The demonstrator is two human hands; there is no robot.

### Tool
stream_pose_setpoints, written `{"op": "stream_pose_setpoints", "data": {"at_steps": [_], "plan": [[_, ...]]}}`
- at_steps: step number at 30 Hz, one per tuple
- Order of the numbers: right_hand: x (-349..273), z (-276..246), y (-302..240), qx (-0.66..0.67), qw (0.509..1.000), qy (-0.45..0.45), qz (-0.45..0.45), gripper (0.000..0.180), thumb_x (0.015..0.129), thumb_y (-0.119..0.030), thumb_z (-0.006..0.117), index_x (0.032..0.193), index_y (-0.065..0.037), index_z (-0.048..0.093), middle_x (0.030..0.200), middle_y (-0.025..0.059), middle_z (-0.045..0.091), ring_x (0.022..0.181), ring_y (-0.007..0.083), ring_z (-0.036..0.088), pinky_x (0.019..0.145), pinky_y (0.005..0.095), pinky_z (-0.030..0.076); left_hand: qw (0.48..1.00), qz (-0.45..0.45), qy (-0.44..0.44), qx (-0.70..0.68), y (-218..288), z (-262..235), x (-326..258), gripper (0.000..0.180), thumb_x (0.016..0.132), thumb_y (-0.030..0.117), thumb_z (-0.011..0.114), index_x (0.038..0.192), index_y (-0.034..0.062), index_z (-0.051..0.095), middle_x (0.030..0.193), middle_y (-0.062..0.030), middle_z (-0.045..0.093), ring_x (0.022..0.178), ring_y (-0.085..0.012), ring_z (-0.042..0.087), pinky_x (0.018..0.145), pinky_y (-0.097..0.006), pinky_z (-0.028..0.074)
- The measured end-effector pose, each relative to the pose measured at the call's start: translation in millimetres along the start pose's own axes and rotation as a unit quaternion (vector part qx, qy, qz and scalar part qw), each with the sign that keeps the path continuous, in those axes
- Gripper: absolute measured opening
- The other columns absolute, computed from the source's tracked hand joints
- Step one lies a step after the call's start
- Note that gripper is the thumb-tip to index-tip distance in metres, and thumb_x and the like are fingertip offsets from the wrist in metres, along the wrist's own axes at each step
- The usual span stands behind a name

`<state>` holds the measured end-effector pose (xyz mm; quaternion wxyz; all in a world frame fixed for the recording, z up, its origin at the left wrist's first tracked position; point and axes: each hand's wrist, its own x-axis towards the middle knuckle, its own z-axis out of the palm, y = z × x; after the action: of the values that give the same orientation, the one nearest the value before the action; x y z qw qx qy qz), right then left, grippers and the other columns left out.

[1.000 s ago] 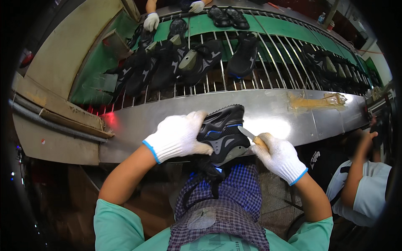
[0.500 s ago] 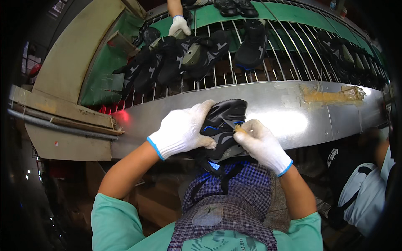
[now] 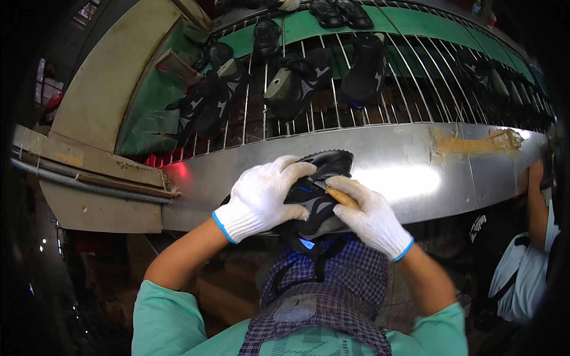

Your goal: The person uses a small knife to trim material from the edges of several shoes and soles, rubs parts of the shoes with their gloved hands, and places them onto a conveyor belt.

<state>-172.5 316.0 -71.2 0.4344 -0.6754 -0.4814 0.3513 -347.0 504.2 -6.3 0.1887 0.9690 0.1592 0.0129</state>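
Note:
A black shoe [image 3: 333, 162] with grey panels and a blue edge is held low over the near edge of the metal ledge, its sole edge turned away from me. My left hand [image 3: 260, 193], in a white knitted glove, grips the shoe from its left side, thumb on the upper. In my gloved right hand [image 3: 372, 218] is a small tool with a yellowish wooden handle [image 3: 343, 199]. Its short metal blade points at the shoe's side by the blue edge; my fingers partly hide the tip. Black straps and a blue-lit tag [image 3: 307, 244] hang below the shoe.
Beyond the metal ledge [image 3: 395, 142], a rack of metal bars carries several black shoes [image 3: 362, 71], some with grey-green lasts inside. Brown tape [image 3: 469, 143] covers part of the ledge. A beige panel [image 3: 127, 65] bounds the left; another person's arm [image 3: 537, 204] is at the right.
My right hand has turned, showing more of the tool's handle, and the blade sits lower in view. A co-worker's gloved hand has drawn back to the far edge; fewer shoes lie at the rack's left.

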Motion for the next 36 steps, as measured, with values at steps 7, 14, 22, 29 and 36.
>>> {"op": "stream_pose_setpoints", "data": {"at_steps": [7,14,22,29,36], "plan": [[12,-18,5,0.208,0.970,-0.108,0.067,0.059,0.095,-0.010,0.068,0.152,0.000,0.059,0.147,0.0174,0.066,0.135,0.0239,0.063,0.118,0.0360,0.048,0.999,0.032,0.004,0.019,-5,-2,-1,0.073,0.069,0.033,0.096,0.134,0.0122,0.071,0.138,-0.0184,0.068,0.113,-0.0386,0.072,0.097,-0.045,0.060],[27,-38,21,0.007,0.984,-0.153,-0.090,0.051,0.096,-0.013,0.069,0.147,-0.010,0.064,0.144,0.0122,0.070,0.125,0.0306,0.072,0.110,0.0395,0.057,0.997,0.067,0.021,0.030,-12,1,0,0.061,0.074,0.031,0.093,0.129,0.0114,0.075,0.134,-0.0201,0.070,0.109,-0.0401,0.073,0.092,-0.046,0.060],[5,-45,-22,-0.255,0.958,-0.113,-0.073,0.046,0.099,-0.017,0.070,0.145,-0.018,0.063,0.106,0.0168,0.077,0.091,0.0360,0.078,0.082,0.0465,0.064,0.985,0.130,0.054,0.101,-10,7,-8,0.058,0.076,0.031,0.091,0.129,0.0111,0.075,0.131,-0.0224,0.070,0.103,-0.0401,0.074,0.086,-0.046,0.062],[-94,-23,-37,-0.250,0.967,-0.011,0.057,0.050,0.096,-0.018,0.076,0.143,-0.009,0.065,0.113,0.0214,0.077,0.093,0.0342,0.080,0.079,0.0413,0.065,0.979,0.164,0.066,0.098,-3,19,-12,0.055,0.080,0.030,0.087,0.132,0.0173,0.073,0.134,-0.0223,0.067,0.106,-0.0377,0.074,0.087,-0.046,0.062],[-123,22,-7,-0.118,0.971,0.201,0.046,0.051,0.100,-0.026,0.071,0.147,-0.009,0.062,0.120,0.0224,0.076,0.101,0.0365,0.079,0.088,0.0433,0.064,0.965,0.213,0.107,0.111,-1,13,-9,0.073,0.073,0.037,0.093,0.135,0.0080,0.070,0.142,-0.0276,0.062,0.111,-0.0428,0.071,0.095,-0.049,0.060]]}}
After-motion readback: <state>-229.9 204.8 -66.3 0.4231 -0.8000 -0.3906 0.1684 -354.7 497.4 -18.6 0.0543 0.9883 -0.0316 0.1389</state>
